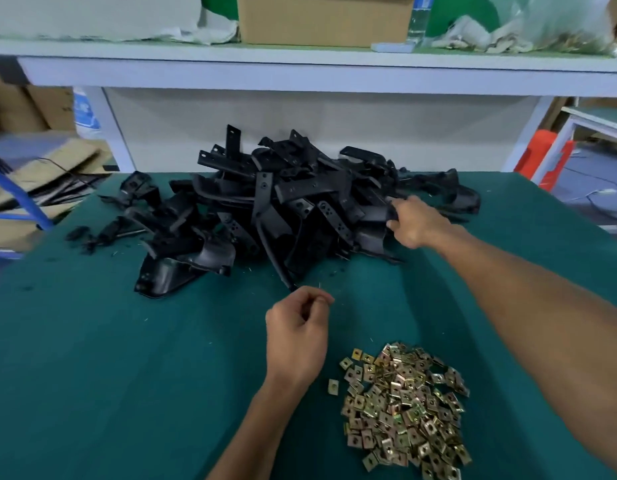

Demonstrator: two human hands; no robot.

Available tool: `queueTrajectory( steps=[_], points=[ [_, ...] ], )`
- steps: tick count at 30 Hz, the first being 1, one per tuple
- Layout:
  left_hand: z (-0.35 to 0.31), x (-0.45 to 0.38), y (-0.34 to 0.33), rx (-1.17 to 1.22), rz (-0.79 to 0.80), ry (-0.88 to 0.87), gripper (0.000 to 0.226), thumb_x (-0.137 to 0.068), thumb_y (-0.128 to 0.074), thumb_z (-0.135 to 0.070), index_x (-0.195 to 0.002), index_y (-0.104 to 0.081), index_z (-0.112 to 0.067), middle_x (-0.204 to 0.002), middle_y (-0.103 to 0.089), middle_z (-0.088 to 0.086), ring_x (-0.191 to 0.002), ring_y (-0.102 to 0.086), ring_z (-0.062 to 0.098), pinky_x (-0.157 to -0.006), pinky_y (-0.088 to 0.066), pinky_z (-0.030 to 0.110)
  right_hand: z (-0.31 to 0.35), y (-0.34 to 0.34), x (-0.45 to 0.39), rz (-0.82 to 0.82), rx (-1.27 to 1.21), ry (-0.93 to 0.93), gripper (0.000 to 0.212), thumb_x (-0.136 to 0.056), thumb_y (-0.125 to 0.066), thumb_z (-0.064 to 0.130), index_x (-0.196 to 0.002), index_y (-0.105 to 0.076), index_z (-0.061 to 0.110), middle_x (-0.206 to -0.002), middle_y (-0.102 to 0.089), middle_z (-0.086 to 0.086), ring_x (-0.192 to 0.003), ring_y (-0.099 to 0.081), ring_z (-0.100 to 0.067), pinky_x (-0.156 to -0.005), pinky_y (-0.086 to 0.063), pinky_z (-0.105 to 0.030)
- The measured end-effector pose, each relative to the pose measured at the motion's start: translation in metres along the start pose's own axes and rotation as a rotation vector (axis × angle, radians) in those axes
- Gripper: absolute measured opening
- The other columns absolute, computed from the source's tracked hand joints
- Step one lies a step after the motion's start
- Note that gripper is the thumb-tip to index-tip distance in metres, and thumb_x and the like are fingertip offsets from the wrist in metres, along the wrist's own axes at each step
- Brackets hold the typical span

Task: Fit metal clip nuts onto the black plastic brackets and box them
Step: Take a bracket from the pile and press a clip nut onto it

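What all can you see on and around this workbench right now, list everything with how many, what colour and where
black plastic brackets: a big tangled heap, too many to count, black, far middle of the table
metal clip nuts: a loose pile, too many to count, brassy gold, near right of the table, one lying apart at its left edge
table: one, dark green top
shelf: one, white, above and behind the table
cardboard box: one, brown, on the shelf
clear bottle: one, on the shelf, right of the box
left hand: fingers curled, over the table beside the nut pile; whether it holds anything cannot be told
right hand: reaching into the right side of the bracket heap, fingers on a bracket
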State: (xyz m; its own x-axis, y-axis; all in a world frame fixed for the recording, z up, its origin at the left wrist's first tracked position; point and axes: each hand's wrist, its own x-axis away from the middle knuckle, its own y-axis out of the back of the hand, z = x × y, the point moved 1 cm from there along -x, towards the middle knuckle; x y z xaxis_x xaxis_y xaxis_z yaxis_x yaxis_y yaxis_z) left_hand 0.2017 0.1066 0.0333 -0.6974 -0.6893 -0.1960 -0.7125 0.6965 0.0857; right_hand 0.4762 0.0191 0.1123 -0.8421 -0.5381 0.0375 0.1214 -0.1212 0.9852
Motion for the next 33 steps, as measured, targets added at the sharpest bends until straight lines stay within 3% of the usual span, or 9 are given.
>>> queueTrajectory(
  steps=[6,12,16,19,22,25,29,31,33],
  points=[
    [0.000,-0.005,0.005,-0.009,-0.014,-0.001,0.026,-0.100,-0.055,-0.009,-0.085,-0.072,-0.022,-0.047,-0.046,-0.011,-0.041,-0.030,0.006,-0.041,-0.025,0.020,0.011,0.030,0.005,-0.221,-0.019,0.035,0.024,-0.101,-0.062,0.037,-0.104,-0.076,0.017,-0.107,-0.072,-0.013,-0.097,-0.067,-0.037,-0.078,-0.052,-0.037],
    [0.001,-0.001,0.004,-0.017,-0.008,-0.001,0.026,-0.100,-0.055,-0.011,-0.085,-0.072,-0.023,-0.047,-0.045,-0.012,-0.042,-0.030,0.006,-0.041,-0.025,0.021,-0.005,0.060,0.018,-0.345,-0.391,-0.057,0.029,-0.097,-0.071,0.027,-0.080,-0.075,0.004,-0.062,-0.070,-0.005,-0.048,-0.068,-0.013,-0.084,-0.056,-0.032],
    [0.002,0.000,0.004,-0.015,-0.010,0.006,0.026,-0.100,-0.055,-0.011,-0.085,-0.072,-0.023,-0.048,-0.047,-0.012,-0.042,-0.031,0.006,-0.041,-0.026,0.020,-0.021,0.071,0.037,-0.413,-0.397,-0.047,0.030,-0.094,-0.072,0.029,-0.072,-0.074,0.008,-0.050,-0.065,-0.004,-0.064,-0.068,-0.020,-0.080,-0.056,-0.035],
    [-0.001,0.000,0.004,-0.044,-0.017,-0.013,0.027,-0.100,-0.055,-0.010,-0.086,-0.073,-0.024,-0.049,-0.050,-0.013,-0.042,-0.033,0.005,-0.042,-0.026,0.018,-0.031,0.079,0.053,-0.525,-0.248,0.044,0.029,-0.097,-0.068,0.029,-0.076,-0.071,0.009,-0.071,-0.069,-0.008,-0.080,-0.064,-0.028,-0.077,-0.054,-0.036],
    [-0.001,-0.002,0.004,-0.046,-0.021,-0.023,0.027,-0.100,-0.056,-0.009,-0.086,-0.073,-0.024,-0.048,-0.050,-0.013,-0.042,-0.034,0.004,-0.042,-0.027,0.018,-0.038,0.084,0.072,-0.698,-0.039,0.169,0.031,-0.099,-0.063,0.026,-0.075,-0.065,0.007,-0.071,-0.066,-0.011,-0.068,-0.058,-0.031,-0.064,-0.042,-0.032],
    [-0.001,-0.003,0.004,-0.034,-0.022,-0.009,0.026,-0.099,-0.056,-0.009,-0.085,-0.073,-0.023,-0.047,-0.050,-0.012,-0.041,-0.033,0.005,-0.042,-0.026,0.019,-0.051,0.087,0.083,-0.787,-0.296,0.031,0.034,-0.097,-0.061,0.026,-0.071,-0.065,0.004,-0.052,-0.064,-0.005,-0.055,-0.065,-0.021,-0.058,-0.050,-0.033],
    [0.002,0.000,0.002,-0.015,0.003,0.000,0.024,-0.099,-0.058,-0.013,-0.084,-0.073,-0.023,-0.050,-0.051,-0.012,-0.045,-0.037,0.009,-0.045,-0.029,0.023,-0.045,0.058,0.104,-0.566,-1.256,-0.216,0.024,-0.094,-0.072,0.012,-0.073,-0.064,0.005,-0.056,-0.062,-0.004,-0.041,-0.060,-0.009,-0.049,-0.051,-0.024],
    [-0.002,0.002,0.001,0.047,0.046,-0.011,0.017,-0.100,-0.062,-0.023,-0.089,-0.075,-0.026,-0.061,-0.064,-0.008,-0.052,-0.055,0.013,-0.049,-0.039,0.028,-0.027,0.034,0.122,-0.308,-1.499,-0.275,0.014,-0.089,-0.076,0.007,-0.083,-0.067,-0.001,-0.074,-0.064,-0.010,-0.042,-0.055,-0.006,-0.040,-0.043,-0.016],
    [-0.010,0.002,-0.002,0.169,0.145,0.026,0.018,-0.100,-0.064,-0.036,-0.112,-0.073,-0.026,-0.091,-0.078,-0.003,-0.076,-0.074,0.017,-0.054,-0.051,0.029,-0.004,0.014,0.140,-0.052,-1.576,-0.315,0.018,-0.083,-0.080,0.006,-0.094,-0.070,-0.005,-0.085,-0.067,-0.012,-0.046,-0.054,-0.006,-0.038,-0.040,-0.013]
  ],
)
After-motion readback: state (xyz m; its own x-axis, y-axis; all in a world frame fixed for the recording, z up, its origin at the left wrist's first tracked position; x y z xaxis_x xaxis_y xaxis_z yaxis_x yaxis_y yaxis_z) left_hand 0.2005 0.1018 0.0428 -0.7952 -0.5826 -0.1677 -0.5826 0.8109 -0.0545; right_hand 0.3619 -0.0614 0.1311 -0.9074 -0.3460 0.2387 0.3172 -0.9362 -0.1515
